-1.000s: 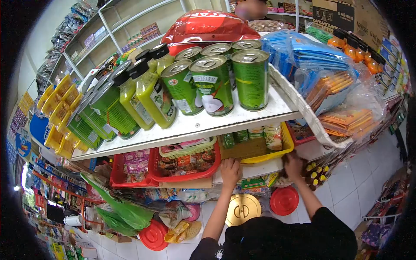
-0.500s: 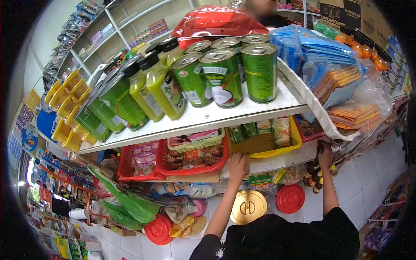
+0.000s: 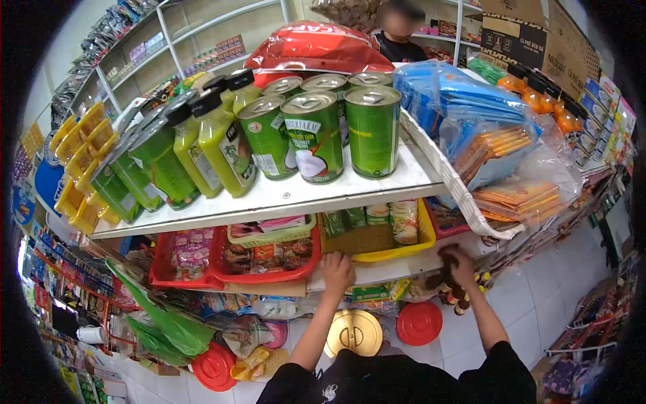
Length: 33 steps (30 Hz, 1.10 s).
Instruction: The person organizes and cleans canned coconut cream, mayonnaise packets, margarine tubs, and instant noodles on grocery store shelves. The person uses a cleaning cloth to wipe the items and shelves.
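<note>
My left hand [image 3: 337,272] rests on the edge of the lower shelf [image 3: 377,271], between a red basket [image 3: 269,273] and a yellow basket [image 3: 397,252] that holds green packets. Its fingers are bent over the edge, and no object shows in it. Farther right, my right hand [image 3: 459,264] is at the same shelf, its fingers curled beside something dark above several dark bottles [image 3: 461,304]. What it grips, if anything, is hidden. Above both hands, green cans [image 3: 312,141] and bottles with yellow-green contents [image 3: 225,148] stand on the white upper shelf [image 3: 286,195].
Blue packets [image 3: 464,94] and orange packets [image 3: 521,200] lie at the right behind a white rim. A person [image 3: 398,40] is beyond the shelf. Below are a gold lid [image 3: 353,333], red lids [image 3: 419,323] and a green bag [image 3: 168,337].
The view has shifted, so the shelves and baskets appear farther left. My right hand has turned and its fingers now point more to the left. My left hand stays at the shelf edge.
</note>
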Available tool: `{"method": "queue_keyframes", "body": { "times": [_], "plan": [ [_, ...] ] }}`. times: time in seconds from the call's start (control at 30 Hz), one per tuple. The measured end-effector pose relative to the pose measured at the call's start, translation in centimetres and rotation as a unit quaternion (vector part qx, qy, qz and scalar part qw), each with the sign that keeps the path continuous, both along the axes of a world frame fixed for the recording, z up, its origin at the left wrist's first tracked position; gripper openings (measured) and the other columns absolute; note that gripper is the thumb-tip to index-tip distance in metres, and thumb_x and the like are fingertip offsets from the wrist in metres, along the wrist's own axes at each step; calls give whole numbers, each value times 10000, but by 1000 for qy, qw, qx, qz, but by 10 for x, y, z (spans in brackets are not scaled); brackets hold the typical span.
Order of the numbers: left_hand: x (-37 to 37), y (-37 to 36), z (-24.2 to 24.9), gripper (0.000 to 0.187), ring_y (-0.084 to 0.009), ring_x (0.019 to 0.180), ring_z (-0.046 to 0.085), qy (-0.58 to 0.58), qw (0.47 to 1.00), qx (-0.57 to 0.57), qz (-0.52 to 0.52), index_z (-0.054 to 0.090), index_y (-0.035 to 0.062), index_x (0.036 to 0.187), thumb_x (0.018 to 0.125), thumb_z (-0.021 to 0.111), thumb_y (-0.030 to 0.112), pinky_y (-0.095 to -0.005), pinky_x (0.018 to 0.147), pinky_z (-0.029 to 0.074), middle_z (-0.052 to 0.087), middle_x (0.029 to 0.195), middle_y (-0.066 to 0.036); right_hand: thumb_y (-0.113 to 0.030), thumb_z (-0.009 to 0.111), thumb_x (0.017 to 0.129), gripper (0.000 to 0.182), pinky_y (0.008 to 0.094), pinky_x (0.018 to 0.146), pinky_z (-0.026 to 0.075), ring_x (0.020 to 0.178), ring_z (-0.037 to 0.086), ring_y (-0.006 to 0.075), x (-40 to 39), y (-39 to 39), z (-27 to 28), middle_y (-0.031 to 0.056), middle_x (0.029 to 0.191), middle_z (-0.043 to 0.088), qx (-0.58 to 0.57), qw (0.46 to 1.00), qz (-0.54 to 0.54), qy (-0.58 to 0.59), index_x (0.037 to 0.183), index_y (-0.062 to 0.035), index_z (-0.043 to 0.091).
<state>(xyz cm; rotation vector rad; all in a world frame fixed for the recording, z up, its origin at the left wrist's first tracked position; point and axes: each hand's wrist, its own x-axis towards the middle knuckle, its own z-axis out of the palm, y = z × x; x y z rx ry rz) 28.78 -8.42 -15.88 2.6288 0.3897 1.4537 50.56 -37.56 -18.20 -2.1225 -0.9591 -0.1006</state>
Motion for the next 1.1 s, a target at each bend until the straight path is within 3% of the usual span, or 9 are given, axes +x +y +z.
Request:
{"method": "queue_keyframes", "body": {
  "times": [0.07, 0.13, 0.17, 0.2, 0.27, 0.37, 0.57, 0.9, 1.1],
  "plan": [
    [-6, 2, 4, 231, -284, 772, 473, 18, 1000, -18, -5, 548, 83, 842, 611, 552, 99, -411, 719, 366, 487, 825, -98, 49, 466, 669, 361, 319, 869, 395, 989, 521, 283, 30, -20, -8, 100, 1023, 574, -32, 995, -81, -39, 986, -84, 576],
    [-9, 2, 4, 256, -294, 815, 476, 37, 999, -13, -3, 552, 76, 873, 617, 539, 78, -416, 748, 367, 501, 858, -104, -11, 485, 725, 399, 397, 903, 355, 1062, 457, 342, 63, -36, -25, 196, 1128, 501, -61, 991, -114, 21, 1122, -47, 504],
    [-16, 4, 4, 294, -308, 862, 469, 65, 997, -33, -1, 551, 67, 918, 624, 531, 71, -428, 779, 360, 506, 904, -121, -30, 472, 743, 377, 400, 878, 371, 1036, 482, 343, 65, -33, -32, 198, 1094, 529, -76, 962, -176, -194, 1116, -49, 519],
    [-19, 5, 4, 333, -322, 910, 463, 93, 994, -53, -5, 551, 57, 963, 632, 523, 64, -440, 811, 353, 512, 950, -138, -99, 489, 760, 315, 398, 828, 404, 949, 531, 345, 56, -18, -15, 189, 1006, 574, 26, 983, -180, -24, 1064, -55, 560],
    [-23, -10, 5, 370, -339, 954, 456, 153, 983, -96, -34, 548, 43, 1011, 643, 510, 50, -450, 839, 347, 515, 999, -160, -203, 569, 713, 269, 393, 717, 454, 806, 574, 338, 20, 21, -1, 160, 903, 606, -50, 933, -356, -10, 965, -116, 609],
    [-19, -3, 27, 356, -345, 941, 454, 160, 979, -127, -20, 544, 28, 1008, 656, 498, 39, -445, 832, 349, 509, 1002, -177, -92, 524, 688, 227, 382, 642, 471, 704, 591, 317, -26, 63, -13, 130, 807, 614, 46, 964, -257, -54, 896, -124, 609],
    [-9, -2, 7, 251, -349, 885, 451, 73, 996, -44, -7, 548, 7, 916, 683, 470, 53, -444, 829, 328, 505, 972, -186, -103, 555, 683, 444, 416, 827, 419, 1003, 502, 296, -47, 48, -13, 92, 1100, 538, -95, 993, -51, -47, 1119, -172, 510],
    [-9, -1, 7, 212, -319, 873, 465, 57, 998, -34, -9, 535, 35, 895, 701, 462, 78, -453, 854, 320, 502, 901, -149, -106, 535, 695, 371, 374, 787, 443, 923, 553, 271, 22, -27, -10, 94, 996, 592, -68, 938, -309, -138, 1059, -168, 561],
    [-14, -3, 11, 231, -322, 907, 464, 83, 995, -48, 1, 544, 25, 925, 715, 452, 51, -440, 863, 318, 517, 941, -151, -135, 523, 713, 363, 394, 774, 448, 980, 524, 287, -70, 71, -13, 113, 1013, 577, -88, 979, -172, -67, 1075, -141, 546]
  ]
}}
